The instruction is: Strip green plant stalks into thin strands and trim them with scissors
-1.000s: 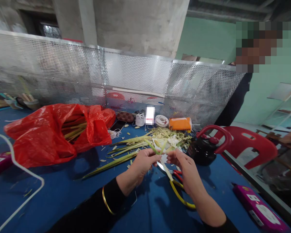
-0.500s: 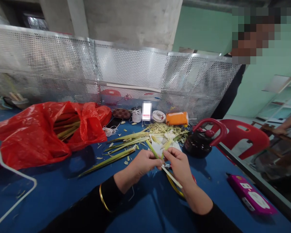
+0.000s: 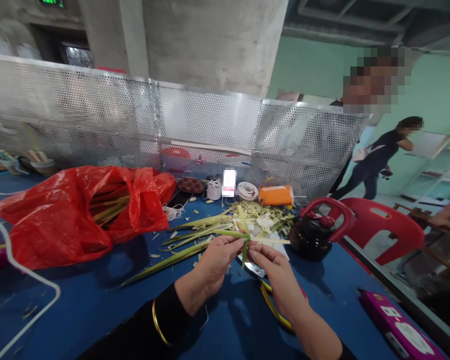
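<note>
Crossed green and pale leaf strips (image 3: pixel 246 237) form a small cross shape between my hands above the blue table. My left hand (image 3: pixel 216 263) pinches them near the crossing, thumb on top. My right hand (image 3: pixel 275 267) has its thumb and fingertips closed at the right side of the same crossing, beside a short green end that points down. A pale strip reaches right over my right fingers. Scissors (image 3: pixel 274 306) with yellow and red handles lie under my right hand, partly hidden by it. Long green leaf stalks (image 3: pixel 172 256) lie to the left of my hands.
A red plastic bag (image 3: pixel 65 227) with stalks inside stands left. Behind my hands are a heap of shavings (image 3: pixel 281 215), a tape roll (image 3: pixel 248 190) and an orange packet (image 3: pixel 275 195). A dark kettle (image 3: pixel 310 237) and a purple box (image 3: pixel 399 322) are right. People stand beyond the mesh screen.
The strips have turned: the pale one that pointed down toward me now points right, and green ends stick out up, left and down. The view has tilted up slightly; another person shows at right.
</note>
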